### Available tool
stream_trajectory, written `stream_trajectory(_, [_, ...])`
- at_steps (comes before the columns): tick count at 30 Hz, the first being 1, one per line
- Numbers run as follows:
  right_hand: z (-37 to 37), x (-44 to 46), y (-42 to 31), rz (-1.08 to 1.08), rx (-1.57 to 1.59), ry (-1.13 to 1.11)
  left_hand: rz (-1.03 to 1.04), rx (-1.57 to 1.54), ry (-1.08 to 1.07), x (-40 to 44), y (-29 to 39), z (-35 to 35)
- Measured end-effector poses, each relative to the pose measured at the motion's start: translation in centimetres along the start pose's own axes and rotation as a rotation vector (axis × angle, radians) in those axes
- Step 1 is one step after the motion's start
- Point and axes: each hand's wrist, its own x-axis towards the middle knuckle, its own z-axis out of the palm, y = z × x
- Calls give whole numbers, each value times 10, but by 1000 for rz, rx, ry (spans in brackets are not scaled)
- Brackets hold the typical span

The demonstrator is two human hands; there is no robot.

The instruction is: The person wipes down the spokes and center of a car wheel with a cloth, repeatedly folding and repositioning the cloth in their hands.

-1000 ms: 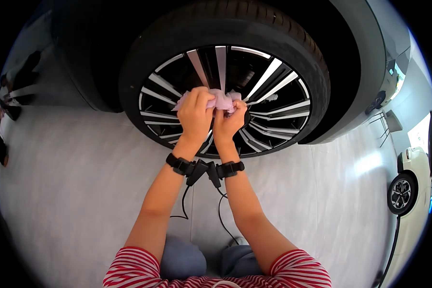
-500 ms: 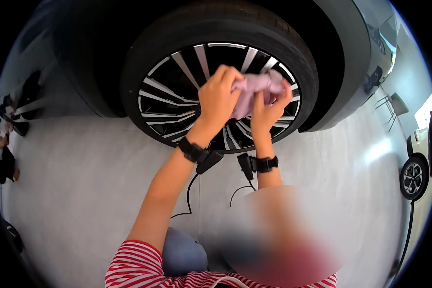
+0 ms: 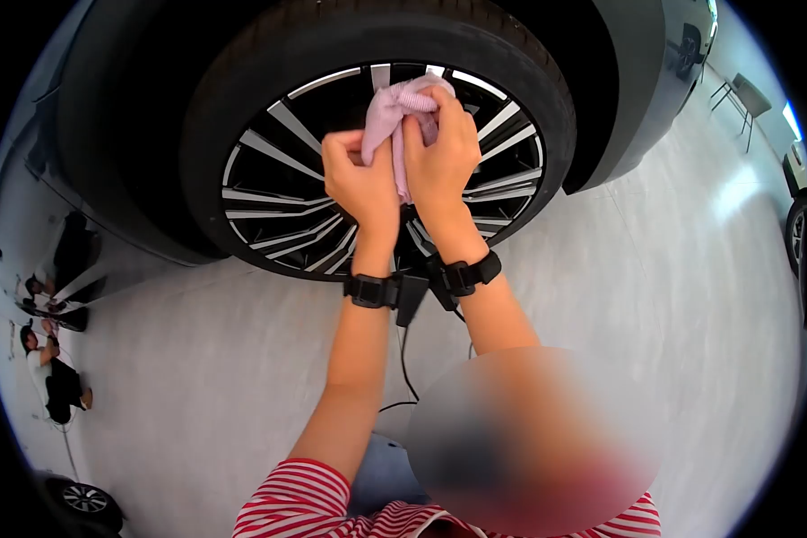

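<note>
A pinkish-purple cloth (image 3: 387, 115) hangs bunched and folded in front of the car wheel (image 3: 278, 148). My right hand (image 3: 446, 160) grips its upper right part, fingers curled over a fold. With bent fingers, my left hand (image 3: 364, 186) pinches the cloth's left edge. A strip of it dangles between my two wrists. Behind both hands lie the black and silver spokes and the black tyre (image 3: 208, 170). Whether the cloth touches the spokes I cannot tell.
Dark car bodywork (image 3: 637, 99) surrounds the wheel. Black straps with small boxes and cables sit on both wrists. A person (image 3: 58, 372) crouches at the far left. A chair (image 3: 744, 97) stands at right, and other car wheels show at the edges.
Both hands and the cloth have shifted left and up in view, and the hands are closer together. The cloth has been turned and regathered. My view has swung slightly to the right.
</note>
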Motion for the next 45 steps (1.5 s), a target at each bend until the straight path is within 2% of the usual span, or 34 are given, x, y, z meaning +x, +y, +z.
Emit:
stream_trajectory(2, [-6,-11,6,-40,11,-34,30,14,71,-18,-12,4])
stream_trajectory(7, [-12,-31,16,-76,14,-108,179,145,-2,-26,-42,-13])
stream_trajectory(11, [-13,-44,21,-46,35,-126,156,188,10,-34,-51,-19])
stream_trajectory(13, [-14,-51,22,-76,1,-135,83,214,-14,-39,-47,-20])
stream_trajectory(16, [-19,-71,26,-88,-95,-191,149,306,-35,-45,-69,-22])
stream_trajectory(19, [-20,-96,36,84,-112,-333,107,402,-143,-56,-82,-27])
stream_trajectory(26, [-42,-103,59,-39,-117,-412,92,434,-247,-60,-78,-18])
stream_trajectory(30, [-66,-85,76,-172,-113,-360,73,375,-277,-70,-60,1])
stream_trajectory(33, [-74,-78,82,-144,-44,-355,91,373,-310,-66,-46,10])
stream_trajectory(36, [-70,-70,83,-106,-114,-189,151,333,-338,-58,-30,10])
stream_trajectory(38, [-69,-53,84,-35,-92,-89,191,226,-311,-59,-18,20])
stream_trajectory(41, [-71,-18,80,94,-87,31,348,231,-223,-58,11,47])
stream_trajectory(45, [-81,9,80,197,-66,58,333,148,-211,-59,21,78])
